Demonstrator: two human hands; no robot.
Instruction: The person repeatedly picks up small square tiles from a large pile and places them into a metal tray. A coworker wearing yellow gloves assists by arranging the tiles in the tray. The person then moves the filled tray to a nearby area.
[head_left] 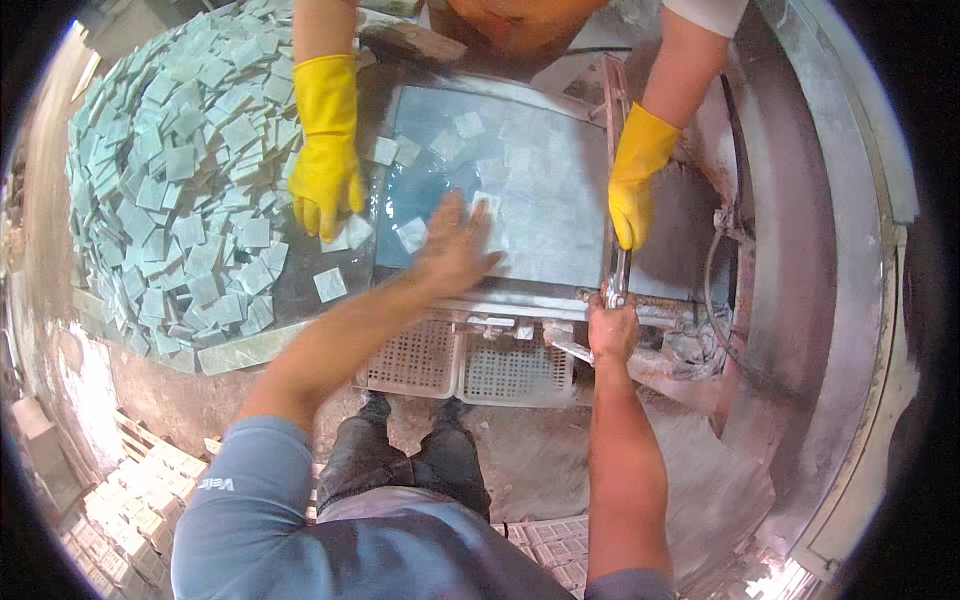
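Observation:
My left hand (pixel 455 245) lies with fingers spread over a wet bluish work surface (pixel 400 185), touching or just above a pale square stone tile (pixel 487 208). Similar tiles lie around it, some fitted close together toward the right. My right hand (pixel 612 328) is wrapped round the near end of a metal bar (pixel 618 275) that runs across the surface. Farther along that bar rests a co-worker's yellow-gloved hand (pixel 630 205). The co-worker's other yellow glove (pixel 328 165) reaches down by loose tiles (pixel 350 232) at the surface's left edge.
A large heap of pale green tiles (pixel 190 190) fills the left. Two perforated plastic crates (pixel 515 368) stand below the near edge. A hose (pixel 712 290) hangs at the right, near a long metal wall (pixel 850 250). Stacked tiles (pixel 130 510) lie at the lower left.

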